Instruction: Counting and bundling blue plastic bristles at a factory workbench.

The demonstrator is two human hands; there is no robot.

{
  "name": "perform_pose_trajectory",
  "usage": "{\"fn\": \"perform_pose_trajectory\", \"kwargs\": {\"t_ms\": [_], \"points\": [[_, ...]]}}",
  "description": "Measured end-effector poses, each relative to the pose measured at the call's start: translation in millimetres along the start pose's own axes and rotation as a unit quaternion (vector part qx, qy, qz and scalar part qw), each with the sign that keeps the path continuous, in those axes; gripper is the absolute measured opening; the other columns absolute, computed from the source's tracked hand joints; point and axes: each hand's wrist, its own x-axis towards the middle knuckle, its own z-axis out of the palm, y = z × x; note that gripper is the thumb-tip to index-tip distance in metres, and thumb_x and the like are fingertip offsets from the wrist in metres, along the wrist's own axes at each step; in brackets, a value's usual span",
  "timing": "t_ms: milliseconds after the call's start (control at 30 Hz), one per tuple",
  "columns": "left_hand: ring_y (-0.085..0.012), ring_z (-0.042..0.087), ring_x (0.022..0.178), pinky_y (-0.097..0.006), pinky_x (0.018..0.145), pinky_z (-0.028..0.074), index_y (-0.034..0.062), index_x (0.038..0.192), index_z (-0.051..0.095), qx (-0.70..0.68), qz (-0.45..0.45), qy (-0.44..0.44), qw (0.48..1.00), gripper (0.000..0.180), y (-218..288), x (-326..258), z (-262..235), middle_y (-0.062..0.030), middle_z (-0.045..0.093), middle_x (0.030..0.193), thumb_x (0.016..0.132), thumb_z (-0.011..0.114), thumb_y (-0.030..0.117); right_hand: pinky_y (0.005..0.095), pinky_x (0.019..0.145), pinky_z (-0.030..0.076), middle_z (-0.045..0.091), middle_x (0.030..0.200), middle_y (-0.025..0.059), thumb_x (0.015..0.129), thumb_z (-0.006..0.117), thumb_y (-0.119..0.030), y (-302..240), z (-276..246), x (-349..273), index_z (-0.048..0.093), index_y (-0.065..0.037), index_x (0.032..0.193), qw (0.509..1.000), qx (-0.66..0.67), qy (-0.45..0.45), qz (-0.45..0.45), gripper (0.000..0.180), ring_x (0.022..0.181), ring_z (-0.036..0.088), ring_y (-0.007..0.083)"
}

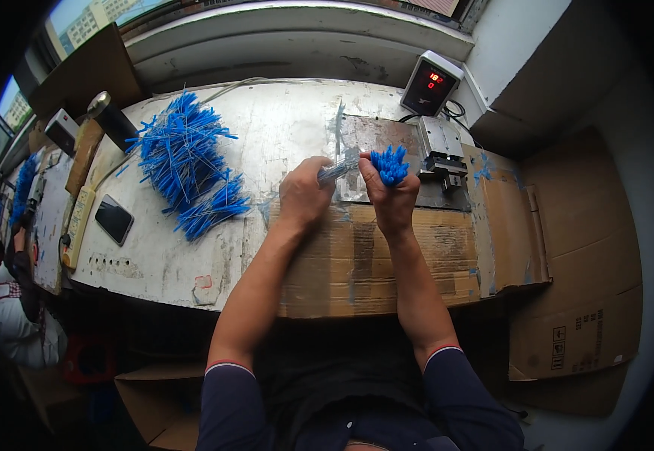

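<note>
A bundle of thin silvery wires (340, 169) with blue ends stretches between my hands over the middle of the bench. My left hand (306, 189) is closed round its silvery end. My right hand (392, 197) is wrapped round the other end, where a tuft of blue tips (391, 165) sticks out past the thumb. To the left lies a big loose heap of similar blue-tipped pieces (182, 154), with a smaller clump (214, 207) at its near side. Just right of my right hand stands a small metal fixture (441, 143) on a metal plate (378, 134).
A box with a red display (432, 84) stands behind the fixture. Cardboard (334, 259) covers the near bench edge. At left are a phone (114, 219), a power strip (79, 225) and a dark cylinder (113, 120). Another person (22, 323) sits at far left.
</note>
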Motion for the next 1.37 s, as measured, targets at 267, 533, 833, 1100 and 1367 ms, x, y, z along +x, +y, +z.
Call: {"fn": "perform_pose_trajectory", "kwargs": {"t_ms": [267, 533, 833, 1100, 1367], "points": [[-0.0288, 0.066, 0.092, -0.040, 0.080, 0.046, 0.0121, 0.113, 0.067, 0.149, 0.090, 0.094, 0.980, 0.039, 2.2, 2.6, -0.3, -0.0085, 0.069, 0.097, 0.075, 0.076, 0.007, 0.0297, 0.057, 0.046, 0.064, 0.067, 0.0031, 0.090, 0.078, -0.013, 5.6, -4.0, -3.0, 0.071, 0.001, 0.084, 0.987, -0.116, -0.100, -0.045, 0.017, 0.064, 0.054, 0.0054], [-0.0274, 0.064, 0.095, -0.040, 0.085, 0.043, 0.0118, 0.116, 0.067, 0.193, 0.087, 0.110, 0.971, 0.045, 3.2, 0.1, -6.9, -0.0071, 0.067, 0.097, 0.072, 0.070, 0.002, 0.0219, 0.043, 0.031, 0.058, 0.062, -0.0062, 0.090, 0.076, -0.007, -4.2, -8.9, -2.2, 0.075, -0.004, 0.087, 0.972, 0.065, -0.151, 0.169, 0.005, 0.048, 0.042, 0.0008], [-0.0262, 0.062, 0.090, -0.040, 0.086, 0.042, 0.0103, 0.115, 0.068, 0.226, 0.142, 0.136, 0.954, 0.044, 5.7, 1.5, -9.7, -0.0065, 0.065, 0.094, 0.074, 0.063, -0.005, 0.0281, 0.061, 0.051, 0.069, 0.071, 0.0046, 0.088, 0.075, -0.010, 12.0, -11.5, -0.5, 0.074, -0.003, 0.094, 0.984, -0.096, -0.151, -0.019, 0.009, 0.063, 0.062, 0.0125], [-0.0252, 0.062, 0.089, -0.040, 0.088, 0.041, 0.0117, 0.114, 0.068, 0.227, 0.172, 0.149, 0.947, 0.043, 9.4, 1.6, -11.3, -0.0055, 0.065, 0.095, 0.075, 0.063, -0.003, 0.0400, 0.061, 0.054, 0.067, 0.075, 0.0185, 0.084, 0.074, -0.012, 9.3, -8.2, -3.7, 0.070, -0.007, 0.092, 0.963, -0.198, -0.115, -0.140, 0.010, 0.066, 0.070, 0.0349], [-0.0234, 0.063, 0.094, -0.041, 0.094, 0.039, 0.0137, 0.116, 0.069, 0.203, 0.186, 0.175, 0.945, 0.042, 12.8, -0.2, -15.4, -0.0047, 0.066, 0.098, 0.075, 0.069, 0.001, 0.0301, 0.071, 0.055, 0.075, 0.085, 0.0049, 0.087, 0.076, -0.007, 9.3, -14.3, -2.5, 0.073, -0.005, 0.097, 0.970, -0.159, -0.165, -0.077, 0.011, 0.069, 0.068, 0.0224]]}}
